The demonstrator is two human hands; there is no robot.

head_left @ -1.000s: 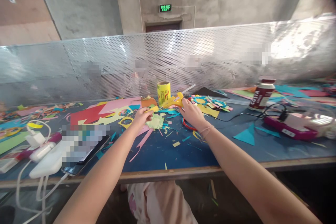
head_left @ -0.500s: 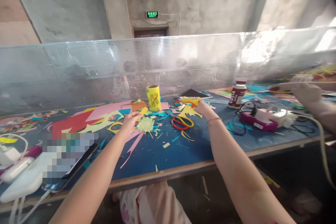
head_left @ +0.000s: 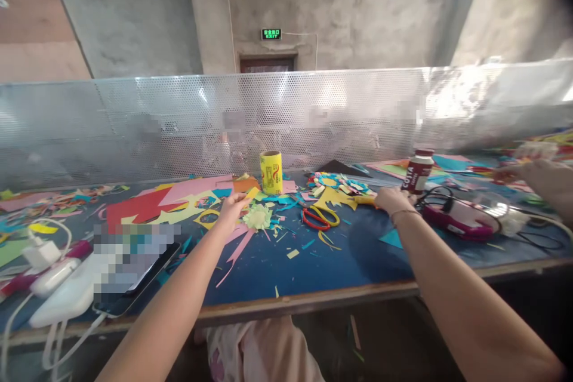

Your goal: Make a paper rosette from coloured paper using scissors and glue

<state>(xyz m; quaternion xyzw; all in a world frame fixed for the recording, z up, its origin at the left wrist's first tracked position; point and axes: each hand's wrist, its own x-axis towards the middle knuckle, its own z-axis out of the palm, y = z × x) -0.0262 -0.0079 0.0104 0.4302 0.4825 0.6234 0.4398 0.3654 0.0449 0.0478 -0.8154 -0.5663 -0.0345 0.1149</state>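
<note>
My left hand [head_left: 233, 209] pinches a small yellow paper piece [head_left: 252, 193]. Just below its fingertips lies a pale green paper flower [head_left: 256, 217]. Farther right, my right hand [head_left: 393, 198] is closed around what looks like a yellow glue gun [head_left: 364, 200], its front end pointing left, low over the table. Fingers cover most of its grip. A yellow cut-paper shape [head_left: 335, 198] is close to the gun's front. Scissors [head_left: 316, 218] with red and yellow handles rest between my hands. Behind them stands a yellow printed roll [head_left: 271, 173] with a hollow core.
Red paper [head_left: 136, 208], pink sheets and many scraps cover the blue table [head_left: 322, 271]. A phone [head_left: 134, 286] and white power bank [head_left: 67, 292] lie left. Right are a brown bottle [head_left: 419, 173], a magenta device [head_left: 461, 224] with cables, and another person's hand [head_left: 535, 176]. A perforated screen [head_left: 179, 119] stands behind.
My right hand has moved right and a little nearer with the yellow glue gun, uncovering a multicoloured paper ring. My left hand still holds the yellow piece. The view has shifted slightly.
</note>
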